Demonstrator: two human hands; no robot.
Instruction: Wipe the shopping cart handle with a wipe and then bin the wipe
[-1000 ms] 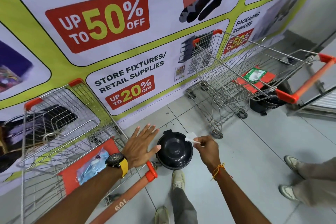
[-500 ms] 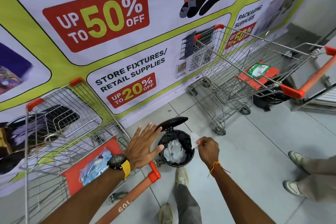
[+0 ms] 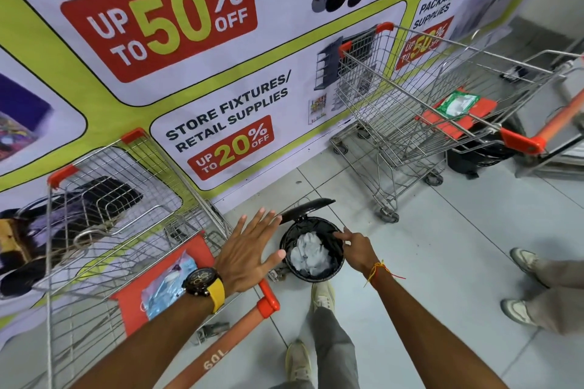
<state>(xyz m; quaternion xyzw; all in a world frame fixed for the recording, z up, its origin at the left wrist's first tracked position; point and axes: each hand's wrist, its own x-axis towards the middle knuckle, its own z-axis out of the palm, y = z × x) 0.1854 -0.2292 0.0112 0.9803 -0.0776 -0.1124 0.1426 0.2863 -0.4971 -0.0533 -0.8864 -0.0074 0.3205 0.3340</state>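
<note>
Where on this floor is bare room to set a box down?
Free: grey tiles between the pedal bin, the right-hand cart and the bystander's shoes. Crowded: around the bin, hemmed by the near cart, both hands and the wearer's feet.

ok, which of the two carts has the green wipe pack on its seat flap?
The far cart on the right; its red flap holds the green pack. The near cart by the left hand holds a bluish pack.

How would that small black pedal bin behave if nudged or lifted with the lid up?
The pedal bin is small and holds only crumpled wipes, so it is probably light and would slide on the smooth tiled floor. With its lid raised to the back, it may tip that way. The loose black liner looks floppy and could snag fingers.
</note>
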